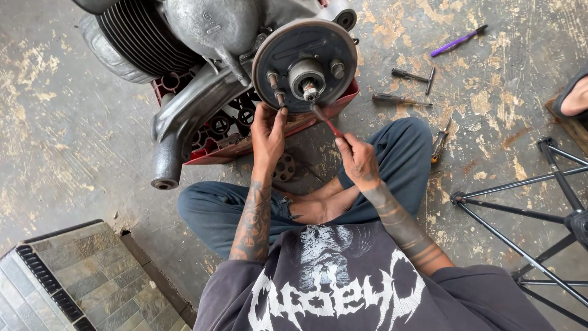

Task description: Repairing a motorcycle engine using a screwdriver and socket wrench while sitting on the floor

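— Left hand [267, 136]?
— Raised to the lower left edge of the round brake plate [304, 64], fingers [280, 115] curled loosely, tips touching the rim just below a protruding stud [274, 83]. Nothing gripped inside; simply resting against the metal.
— Right hand [358, 160]?
— Closed around the red handle of a small brush [326, 122], fingers pinched narrow on it, bristle end pressed to the bottom of the plate, just under the splined shaft [309, 91] at the hub.
— And the plate itself?
— Upright, facing the camera, bolted to the grey engine casing [208, 67] with a finned cylinder [138, 40] at the upper left. All of it propped on a red plastic crate [214, 132] lying on the worn concrete floor [73, 122].
— Anything nearby?
— Purple-handled screwdriver [457, 41] at the upper right, a T-handle wrench [416, 77] and a dark-handled screwdriver [401, 98] below it, another small tool [440, 146] beside the blue-trousered knee [404, 150]. A perforated metal disc [285, 167] on the floor near the left wrist. Black tripod legs [527, 208] at the right, a tiled step [67, 276] at the lower left, and someone else's foot [572, 95] at the right edge.
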